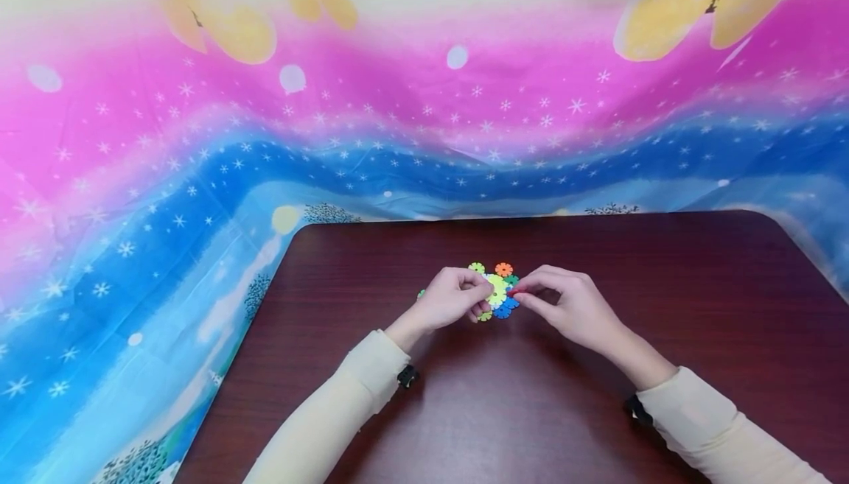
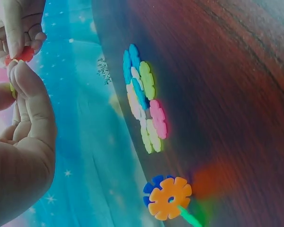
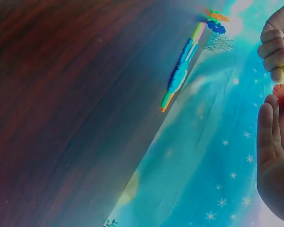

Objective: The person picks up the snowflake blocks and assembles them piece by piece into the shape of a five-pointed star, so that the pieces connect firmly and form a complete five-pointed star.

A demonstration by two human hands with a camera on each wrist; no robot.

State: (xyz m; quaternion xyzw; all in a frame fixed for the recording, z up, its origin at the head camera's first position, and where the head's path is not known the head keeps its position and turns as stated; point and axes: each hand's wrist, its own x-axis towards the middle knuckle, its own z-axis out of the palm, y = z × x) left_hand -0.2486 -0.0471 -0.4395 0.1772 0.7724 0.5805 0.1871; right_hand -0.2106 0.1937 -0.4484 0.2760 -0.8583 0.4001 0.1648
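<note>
My left hand pinches a yellow flower-shaped notched disc between thumb and fingers. Facing it, my right hand pinches a red notched disc by thumb and fingertips. In the left wrist view the red disc and the yellow disc come edge to edge; whether they interlock I cannot tell. Below the hands, a flat group of joined discs in blue, yellow, pink and white lies on the table. Head view shows it partly covered by the hands and the yellow disc.
Beside the flat group, an orange disc stands with a blue disc behind it and a green disc edge-on at its side. The dark wooden table ends at a patterned cloth with snowflakes.
</note>
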